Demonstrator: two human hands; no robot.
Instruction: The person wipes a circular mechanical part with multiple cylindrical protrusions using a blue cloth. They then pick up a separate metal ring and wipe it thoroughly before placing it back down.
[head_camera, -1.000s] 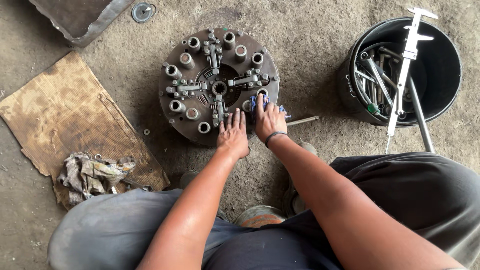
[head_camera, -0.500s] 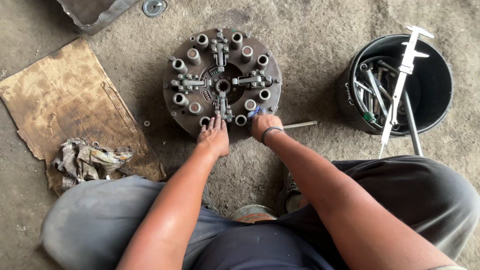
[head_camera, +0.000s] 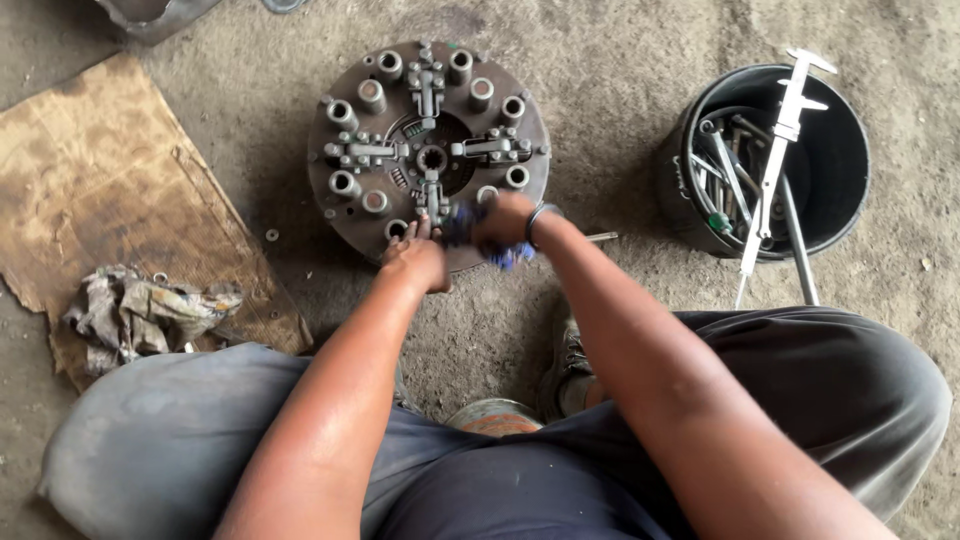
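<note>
Far left: a torn sheet of brown corrugated cardboard (head_camera: 90, 170) lies flat on the gritty, dusty concrete floor (head_camera: 610, 70), stained dark in patches. On its near corner sits a crumpled, grimy rag (head_camera: 140, 310), grey and yellowish, bunched in folds.

Centre: a round, rust-brown clutch pressure plate (head_camera: 428, 150) lies flat on the floor. Heavy cast metal, dull and oily. Short steel cylinders stand in a ring on its face; three bright lever arms point in toward a splined centre hole.

Left hand (head_camera: 413, 258) rests at the plate's near edge, fingers together and pointing onto the rim, palm down. Its grip looks flat and holds nothing that shows.

Right hand (head_camera: 503, 222), blurred, sits just right of the left hand on the same near edge. Its grip is closed on a blue cloth (head_camera: 505, 255), with frayed bits showing below and beside the fist. A dark band circles the wrist. A thin metal rod (head_camera: 602, 237) lies on the floor just past that wrist.

Right: a black plastic bucket (head_camera: 845, 180), round and smooth-walled, holds a tangle of steel wrenches and bars. A long steel vernier caliper (head_camera: 775, 150) leans across its rim.

Foreground: knees in grey and dark cloth.
</note>
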